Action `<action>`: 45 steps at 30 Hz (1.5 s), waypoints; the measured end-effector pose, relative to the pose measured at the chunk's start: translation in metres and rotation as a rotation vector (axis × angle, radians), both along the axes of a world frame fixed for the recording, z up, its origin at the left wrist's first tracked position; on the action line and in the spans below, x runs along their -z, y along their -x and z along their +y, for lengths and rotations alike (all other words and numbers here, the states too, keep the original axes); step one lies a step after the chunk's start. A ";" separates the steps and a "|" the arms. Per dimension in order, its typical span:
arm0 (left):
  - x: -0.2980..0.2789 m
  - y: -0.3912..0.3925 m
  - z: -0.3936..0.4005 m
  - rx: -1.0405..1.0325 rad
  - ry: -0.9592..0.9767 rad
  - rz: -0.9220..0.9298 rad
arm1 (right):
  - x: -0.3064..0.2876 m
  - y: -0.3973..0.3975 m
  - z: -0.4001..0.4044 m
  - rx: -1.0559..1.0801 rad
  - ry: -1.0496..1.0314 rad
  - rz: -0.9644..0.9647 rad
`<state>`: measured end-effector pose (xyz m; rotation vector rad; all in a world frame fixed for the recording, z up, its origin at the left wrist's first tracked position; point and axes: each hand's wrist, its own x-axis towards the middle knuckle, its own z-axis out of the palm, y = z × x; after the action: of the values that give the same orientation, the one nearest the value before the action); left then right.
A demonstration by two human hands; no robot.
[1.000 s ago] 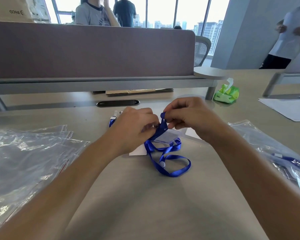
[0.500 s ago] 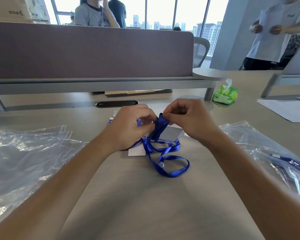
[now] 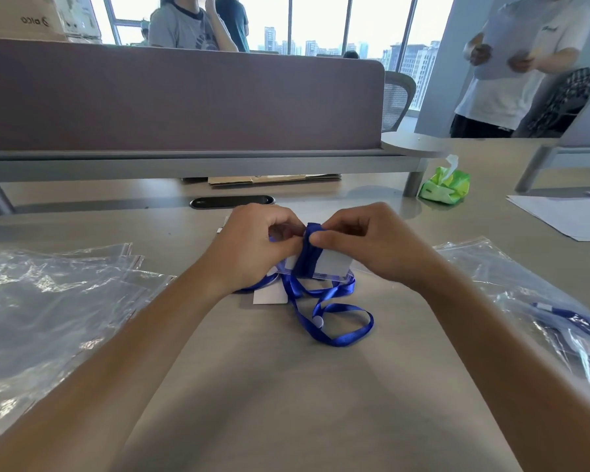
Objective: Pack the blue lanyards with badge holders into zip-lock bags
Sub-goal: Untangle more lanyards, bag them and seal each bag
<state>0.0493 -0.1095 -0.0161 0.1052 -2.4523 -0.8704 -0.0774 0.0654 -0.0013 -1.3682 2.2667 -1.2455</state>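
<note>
Nearest the camera, two bare forearms are stretched forward over the pale grey-beige table (image 3: 286, 403). A loose loop of the shiny blue ribbon lanyard (image 3: 341, 330) is laid flat on the table between them, with a small white round slider threaded on it. To the left, a stack of clear, crinkled zip-lock bags (image 3: 48, 318) is spread on the table; to the right, another clear zip-lock bag (image 3: 542, 318) is seen with a blue lanyard already inside it. No print can be read on either.

Just beyond the loop, a clear plastic badge holder with a white card insert (image 3: 331, 262) is held slightly above the table, and the upper part of the lanyard is bunched across it. The left hand (image 3: 252, 247) is curled, its thumb and fingertips closed on the bunched ribbon. The right hand (image 3: 365, 240) is curled likewise, its grip pinched on the top of the same bunch, thumb pressed against the ribbon. A white card (image 3: 269, 296) is partly seen under the left hand.

Farther back, a green soft tissue pack (image 3: 445, 187) is seen at the right, its writing too small to read, beside white paper sheets (image 3: 566, 212). A mauve fabric desk divider (image 3: 184, 100) is set across the table. Above it, at the far left, a beige cardboard box (image 3: 24, 17) is marked with lettering that appears mirrored and cannot be made out for certain. People are standing by the windows.
</note>
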 end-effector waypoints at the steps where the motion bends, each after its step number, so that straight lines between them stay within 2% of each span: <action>1: 0.001 0.000 0.001 -0.012 0.012 0.007 | 0.001 0.000 -0.002 0.009 0.010 0.027; 6: -0.002 -0.005 -0.002 -0.006 0.092 -0.014 | 0.006 -0.003 -0.007 -0.016 0.110 -0.012; 9: 0.001 -0.015 -0.003 -0.018 0.071 -0.027 | 0.007 -0.008 -0.009 -0.052 0.139 -0.047; 15: 0.009 -0.051 -0.014 -0.104 0.042 -0.022 | 0.010 -0.029 -0.029 -0.161 0.095 0.109; 22: 0.011 -0.104 -0.028 -0.252 -0.012 0.035 | 0.013 -0.066 -0.067 -0.268 0.111 0.117; 27: 0.014 -0.140 -0.035 -0.359 -0.074 0.044 | 0.019 -0.092 -0.091 -0.302 0.068 0.222; 34: 0.036 -0.189 -0.060 -0.620 -0.018 -0.048 | 0.036 -0.115 -0.120 -0.176 0.073 0.306; 40: 0.057 -0.219 -0.068 -0.704 0.131 -0.266 | 0.045 -0.126 -0.121 -0.051 0.041 0.318; 45: 0.060 -0.212 -0.066 -0.728 0.272 -0.332 | 0.049 -0.145 -0.116 0.036 0.048 0.298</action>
<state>0.2612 -0.1752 -0.0760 1.0347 -2.4945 -0.2046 0.0675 -0.0508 -0.0506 -1.6333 2.4790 -1.1811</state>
